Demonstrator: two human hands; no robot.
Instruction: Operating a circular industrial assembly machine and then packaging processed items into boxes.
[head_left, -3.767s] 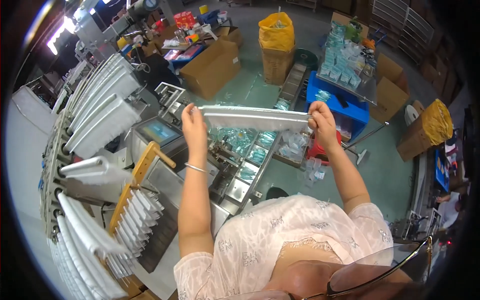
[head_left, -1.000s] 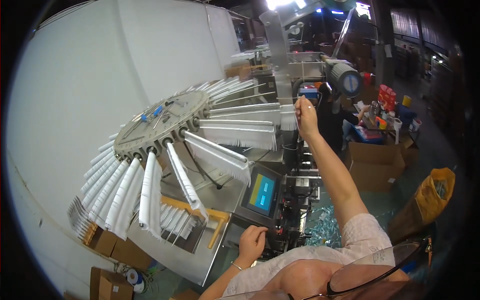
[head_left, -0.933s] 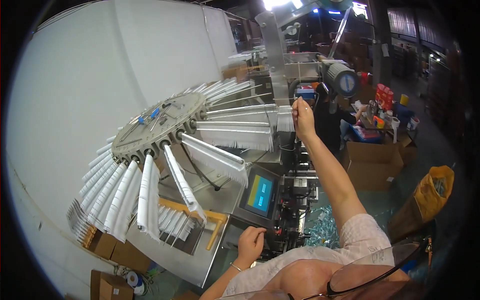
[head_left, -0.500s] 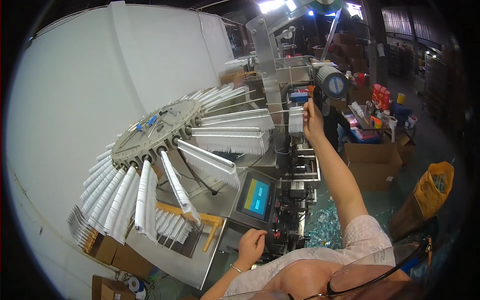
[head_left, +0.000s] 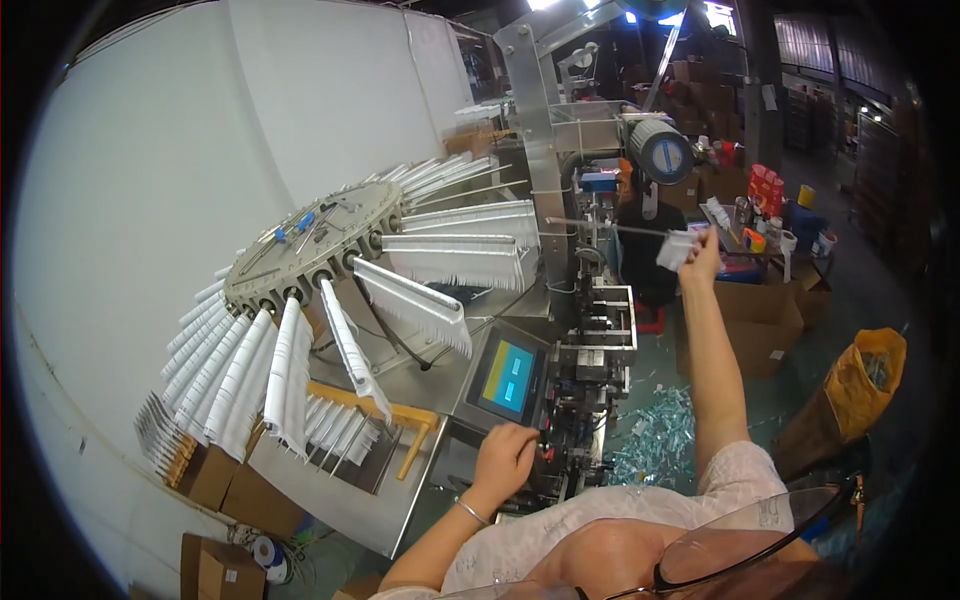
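At the right, my right hand (head_left: pixel 703 260) is closed on a thin metal rod (head_left: pixel 625 229) that reaches left toward the machine frame. A small stack of white strips (head_left: pixel 678 248) hangs on the rod beside my fingers. My left hand (head_left: pixel 503 465) is held loosely closed next to the small red control (head_left: pixel 547 454) below the touchscreen (head_left: pixel 506 377); I cannot tell whether it touches it. To the left stands a tilted round carousel (head_left: pixel 315 235), its radiating rods loaded with rows of white strips (head_left: pixel 455 258).
A grey motor (head_left: pixel 660 152) sits above the machine's track (head_left: pixel 590 375). Shiny film scraps (head_left: pixel 655 440) litter the floor beyond it. An open carton (head_left: pixel 745 325), a scrap-filled yellow sack (head_left: pixel 868 375) and a crowded table stand to the right. A wooden-framed rack (head_left: pixel 425 440) holds more loaded rods.
My right hand has moved right, away from the machine frame, bringing the rod and its white strips along. My left hand has risen slightly toward the controls.
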